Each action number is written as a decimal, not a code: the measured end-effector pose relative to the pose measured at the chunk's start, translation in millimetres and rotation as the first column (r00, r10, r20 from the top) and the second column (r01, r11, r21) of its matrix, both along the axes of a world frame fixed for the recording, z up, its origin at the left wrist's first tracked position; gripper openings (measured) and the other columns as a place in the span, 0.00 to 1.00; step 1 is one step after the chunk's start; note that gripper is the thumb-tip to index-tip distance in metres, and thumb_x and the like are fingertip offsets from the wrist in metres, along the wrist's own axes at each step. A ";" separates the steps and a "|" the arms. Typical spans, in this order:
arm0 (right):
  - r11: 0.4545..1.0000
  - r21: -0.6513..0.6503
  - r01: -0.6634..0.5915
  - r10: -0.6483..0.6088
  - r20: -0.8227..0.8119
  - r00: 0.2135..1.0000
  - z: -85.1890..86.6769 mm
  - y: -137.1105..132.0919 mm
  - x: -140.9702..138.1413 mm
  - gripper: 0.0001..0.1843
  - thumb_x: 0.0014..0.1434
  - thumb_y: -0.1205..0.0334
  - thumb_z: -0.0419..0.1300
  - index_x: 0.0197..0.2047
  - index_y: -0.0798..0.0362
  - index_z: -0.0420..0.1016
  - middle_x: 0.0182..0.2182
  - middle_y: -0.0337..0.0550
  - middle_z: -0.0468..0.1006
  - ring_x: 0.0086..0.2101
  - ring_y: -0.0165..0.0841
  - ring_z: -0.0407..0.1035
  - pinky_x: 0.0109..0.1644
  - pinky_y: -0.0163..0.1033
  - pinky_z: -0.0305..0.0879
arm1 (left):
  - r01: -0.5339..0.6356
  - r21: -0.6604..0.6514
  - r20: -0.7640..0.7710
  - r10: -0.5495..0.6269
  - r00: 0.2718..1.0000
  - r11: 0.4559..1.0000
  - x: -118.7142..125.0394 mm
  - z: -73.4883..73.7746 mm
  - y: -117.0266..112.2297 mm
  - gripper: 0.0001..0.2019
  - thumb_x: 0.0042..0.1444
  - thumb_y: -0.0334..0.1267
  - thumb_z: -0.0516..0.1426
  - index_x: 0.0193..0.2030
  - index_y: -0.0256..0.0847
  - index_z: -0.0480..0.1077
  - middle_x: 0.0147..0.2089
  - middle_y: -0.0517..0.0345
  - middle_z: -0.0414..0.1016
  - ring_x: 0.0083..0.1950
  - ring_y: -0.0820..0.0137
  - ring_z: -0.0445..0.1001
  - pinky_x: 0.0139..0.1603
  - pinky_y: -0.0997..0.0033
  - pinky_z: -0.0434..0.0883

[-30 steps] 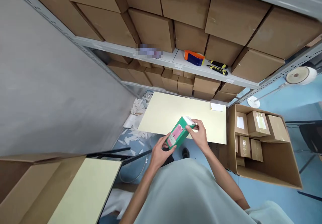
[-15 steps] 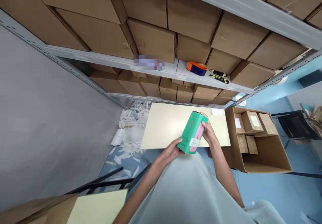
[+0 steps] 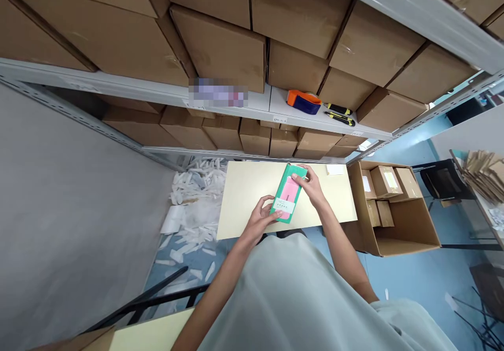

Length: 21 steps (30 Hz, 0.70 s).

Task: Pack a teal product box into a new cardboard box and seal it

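Observation:
Both of my hands hold a small green box (image 3: 288,189) with a pink picture and a white label on the side that faces me. My left hand (image 3: 260,218) grips its lower left end, thumb across the front near the label. At the upper right end, my right hand (image 3: 311,185) is closed on the box with its thumb on the front. The box is tilted and held above the cream tabletop (image 3: 244,198). Its back and the fingertips behind it are hidden.
A large open carton (image 3: 409,230) with several small brown boxes stands right of the table. Shelves of cartons (image 3: 220,51) rise ahead, bearing an orange and blue roll (image 3: 304,102) and box cutters (image 3: 339,114). White scraps (image 3: 192,198) cover the floor at left. A white card (image 3: 334,169) lies on the table.
The green box has moved slightly left and up, away from my lap, and turned so its pink-pictured side faces me. Both hands have gone with it, and the camera view has shifted.

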State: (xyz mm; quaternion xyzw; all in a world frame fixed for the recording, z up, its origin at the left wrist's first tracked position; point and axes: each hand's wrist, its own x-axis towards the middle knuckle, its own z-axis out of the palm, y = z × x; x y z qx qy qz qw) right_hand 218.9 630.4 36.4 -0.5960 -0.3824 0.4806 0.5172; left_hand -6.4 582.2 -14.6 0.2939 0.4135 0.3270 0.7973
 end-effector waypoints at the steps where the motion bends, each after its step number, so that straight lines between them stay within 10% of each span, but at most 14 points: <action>1: 0.999 -0.005 -0.035 0.035 -0.043 0.998 2.7 2.5 2.8 0.35 0.54 0.36 0.79 0.58 0.44 0.78 0.54 0.46 0.84 0.48 0.41 0.78 0.51 0.43 0.78 | -0.018 -0.026 0.022 0.019 1.000 0.999 -0.3 0.9 2.0 0.39 0.47 0.51 0.80 0.60 0.49 0.68 0.54 0.53 0.85 0.52 0.57 0.86 0.50 0.62 0.82; 10: 0.994 0.047 -0.102 0.111 -0.268 0.957 3.6 8.0 -0.5 0.40 0.52 0.33 0.79 0.62 0.41 0.78 0.56 0.45 0.84 0.49 0.43 0.80 0.47 0.44 0.81 | 0.147 -0.187 0.306 -0.084 0.948 0.971 -15.2 -0.2 7.7 0.39 0.55 0.52 0.75 0.71 0.46 0.72 0.68 0.42 0.81 0.68 0.44 0.81 0.63 0.43 0.82; 21: 0.997 0.062 -0.036 0.036 -0.003 0.999 -4.4 12.8 -22.5 0.33 0.53 0.36 0.78 0.54 0.46 0.79 0.46 0.43 0.84 0.39 0.37 0.77 0.41 0.41 0.76 | 0.069 0.118 -0.141 -0.052 0.989 0.991 -26.5 17.2 12.6 0.41 0.46 0.53 0.81 0.60 0.50 0.65 0.57 0.49 0.86 0.56 0.54 0.85 0.46 0.66 0.80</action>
